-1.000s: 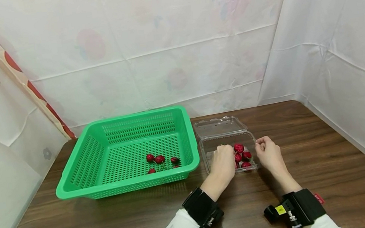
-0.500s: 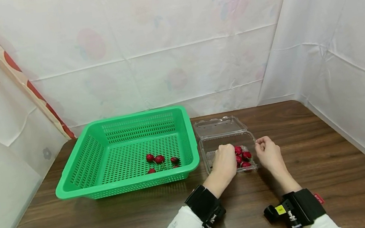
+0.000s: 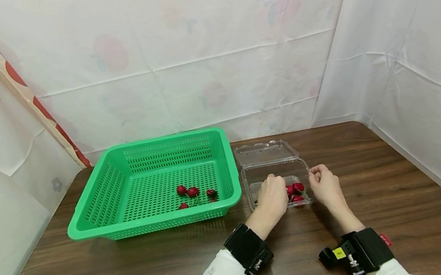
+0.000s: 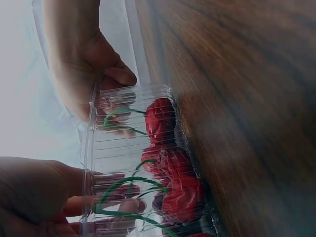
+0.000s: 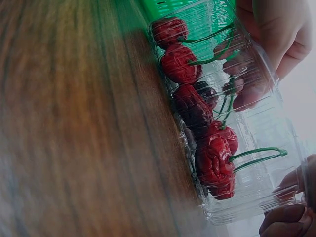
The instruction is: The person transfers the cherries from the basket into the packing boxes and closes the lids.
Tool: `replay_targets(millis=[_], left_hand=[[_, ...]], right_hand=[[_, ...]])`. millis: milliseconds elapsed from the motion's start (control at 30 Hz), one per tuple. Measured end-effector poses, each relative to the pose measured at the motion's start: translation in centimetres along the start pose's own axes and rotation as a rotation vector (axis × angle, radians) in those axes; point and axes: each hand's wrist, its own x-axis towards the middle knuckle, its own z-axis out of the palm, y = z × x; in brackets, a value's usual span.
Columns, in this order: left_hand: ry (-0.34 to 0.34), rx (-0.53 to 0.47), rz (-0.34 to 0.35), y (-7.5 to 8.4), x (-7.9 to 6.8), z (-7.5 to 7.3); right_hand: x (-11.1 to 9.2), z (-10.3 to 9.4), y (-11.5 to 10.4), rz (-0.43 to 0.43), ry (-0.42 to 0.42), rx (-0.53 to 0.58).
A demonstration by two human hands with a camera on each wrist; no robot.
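The right hand (image 3: 326,188) pinches the rim of the clear clamshell (image 3: 275,169) on the bench (image 3: 158,269). The left hand (image 3: 270,198) reaches among the cherries (image 3: 298,187) inside; whether its fingers grip a stem (image 5: 256,149) is unclear. Snagged stems could dislodge cherries during withdrawal.

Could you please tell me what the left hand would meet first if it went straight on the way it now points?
Probably the red cherries or their green stems: the left hand points down into the clear container, where they lie, though depth is unclear.
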Motion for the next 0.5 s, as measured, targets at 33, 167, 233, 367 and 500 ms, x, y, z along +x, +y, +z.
replay_targets(millis=[33, 167, 233, 367, 500], left_hand=[[0.003, 0.002, 0.001, 0.01, -0.06, -0.02], [0.008, 0.004, 0.005, 0.07, -0.32, -0.25], [0.009, 0.008, 0.006, 0.09, -0.45, -0.37], [0.035, 0.031, 0.012, 0.12, -0.72, -0.66], [0.073, 0.048, 0.024, 0.15, -1.01, -0.95]], right_hand=[[0.02, 0.02, 0.0, 0.002, -0.001, 0.0], [-0.03, -0.08, -0.02, 0.0, -0.003, 0.002], [-0.06, -0.15, -0.04, -0.001, -0.006, 0.005], [-0.08, -0.2, -0.08, -0.002, -0.005, 0.006], [-0.06, -0.18, -0.06, -0.004, -0.002, 0.002]])
